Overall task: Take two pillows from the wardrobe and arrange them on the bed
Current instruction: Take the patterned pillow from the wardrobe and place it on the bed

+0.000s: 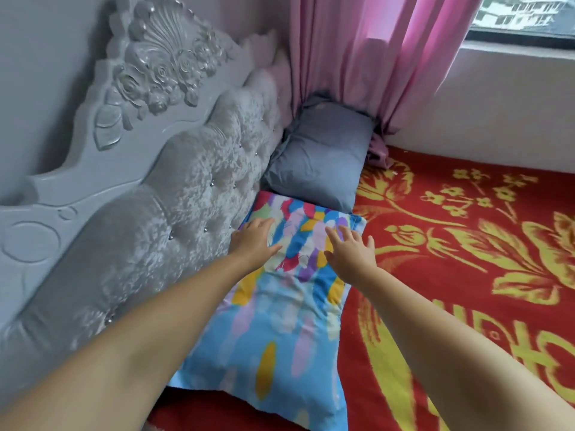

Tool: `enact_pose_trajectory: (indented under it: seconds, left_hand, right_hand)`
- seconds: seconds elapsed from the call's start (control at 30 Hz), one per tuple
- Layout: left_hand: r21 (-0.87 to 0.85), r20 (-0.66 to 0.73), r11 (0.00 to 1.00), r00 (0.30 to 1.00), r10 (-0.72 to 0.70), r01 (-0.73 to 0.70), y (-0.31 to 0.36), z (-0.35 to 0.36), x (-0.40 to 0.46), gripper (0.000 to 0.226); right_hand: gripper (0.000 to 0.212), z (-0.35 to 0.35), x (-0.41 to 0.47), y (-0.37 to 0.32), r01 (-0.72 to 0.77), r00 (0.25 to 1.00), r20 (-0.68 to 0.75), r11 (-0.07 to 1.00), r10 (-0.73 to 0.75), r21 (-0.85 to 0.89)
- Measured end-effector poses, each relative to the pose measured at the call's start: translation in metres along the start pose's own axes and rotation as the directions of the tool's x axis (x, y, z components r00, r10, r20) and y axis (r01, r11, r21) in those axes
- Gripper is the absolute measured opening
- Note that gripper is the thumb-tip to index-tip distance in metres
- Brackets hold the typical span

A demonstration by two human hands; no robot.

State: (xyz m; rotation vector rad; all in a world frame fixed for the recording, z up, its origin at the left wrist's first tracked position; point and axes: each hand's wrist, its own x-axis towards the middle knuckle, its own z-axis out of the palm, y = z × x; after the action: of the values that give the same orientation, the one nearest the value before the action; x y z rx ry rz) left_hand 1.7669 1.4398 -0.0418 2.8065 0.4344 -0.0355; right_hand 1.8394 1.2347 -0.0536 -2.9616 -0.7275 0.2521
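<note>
Your left hand [256, 236] lies flat, fingers extended, on the far end of the multicoloured pillow [280, 300], close to the tufted grey headboard [174, 194]. Your right hand [350, 253] is spread wide, fingers apart, over the same pillow's far right corner; whether it touches the fabric cannot be told. This pillow lies lengthwise along the headboard on the red and yellow floral blanket [466, 244] of the bed. The grey pillow [320, 160] sits just beyond it, touching its far edge, in the corner beneath the pink curtain [373, 57]. A window [522, 17] shows at upper right.
</note>
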Motion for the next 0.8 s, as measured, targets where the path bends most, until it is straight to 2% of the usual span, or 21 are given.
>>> enact_pose_trajectory:
  seconds: [0.17,0.33,0.5,0.8]
  left_hand:
    - [-0.013,-0.052,0.992,0.991,-0.123,0.122,0.038,-0.005,-0.061,0.063]
    - [-0.086,-0.095,0.966,0.963,-0.252,0.244,0.094,0.002,-0.128,0.064]
    - [-0.045,-0.153,0.976,0.964,-0.219,0.214,0.139,0.006,-0.191,0.064]
    - [-0.070,-0.203,0.921,0.898,-0.389,0.383,0.162,0.010,-0.332,0.060]
  right_hand:
    - [0.054,-0.019,-0.042,0.020,0.163,0.987,0.008,0.986,-0.163,-0.015]
    - [0.054,-0.046,-0.099,0.064,0.309,0.950,0.001,0.943,-0.312,-0.121]
    - [0.054,-0.075,-0.145,0.101,0.325,0.945,0.027,0.927,-0.326,-0.189]
    - [0.054,-0.057,-0.248,0.083,0.505,0.863,0.062,0.844,-0.502,-0.180]
